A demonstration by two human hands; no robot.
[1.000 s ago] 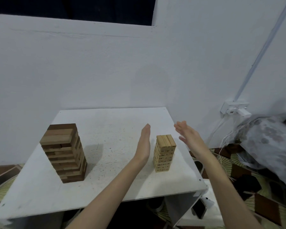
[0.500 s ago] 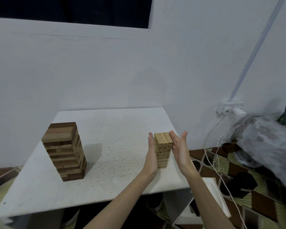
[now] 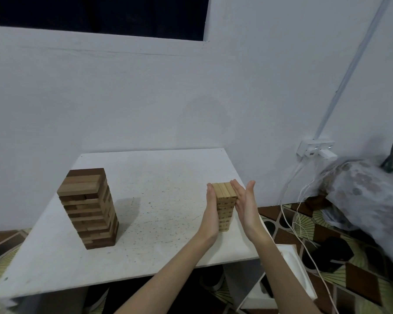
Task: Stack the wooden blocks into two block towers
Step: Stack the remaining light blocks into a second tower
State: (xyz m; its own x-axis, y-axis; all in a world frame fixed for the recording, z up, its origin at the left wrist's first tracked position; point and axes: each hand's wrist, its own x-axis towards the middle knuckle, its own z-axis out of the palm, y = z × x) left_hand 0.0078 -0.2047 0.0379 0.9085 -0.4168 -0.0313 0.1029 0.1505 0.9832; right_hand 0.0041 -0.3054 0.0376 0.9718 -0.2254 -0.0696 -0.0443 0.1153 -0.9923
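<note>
Two block towers stand on the white table (image 3: 159, 200). The large dark-brown tower (image 3: 89, 208) is at the left, untouched. The small pale tower (image 3: 224, 206) stands near the table's right edge. My left hand (image 3: 211, 211) presses flat against its left side with straight fingers. My right hand (image 3: 245, 205) presses flat against its right side, fingers straight and thumb raised. The tower's lower sides are hidden behind my palms.
The white wall rises just behind the table. A socket (image 3: 315, 149) with white cables (image 3: 297, 200) is on the wall at right, beside a grey patterned bundle (image 3: 368, 196). A white box (image 3: 290, 273) sits on the patterned floor below the table's right edge.
Both hands came in from apart on either side of the small tower and now press flat against its two sides. The dark tower has not moved.
</note>
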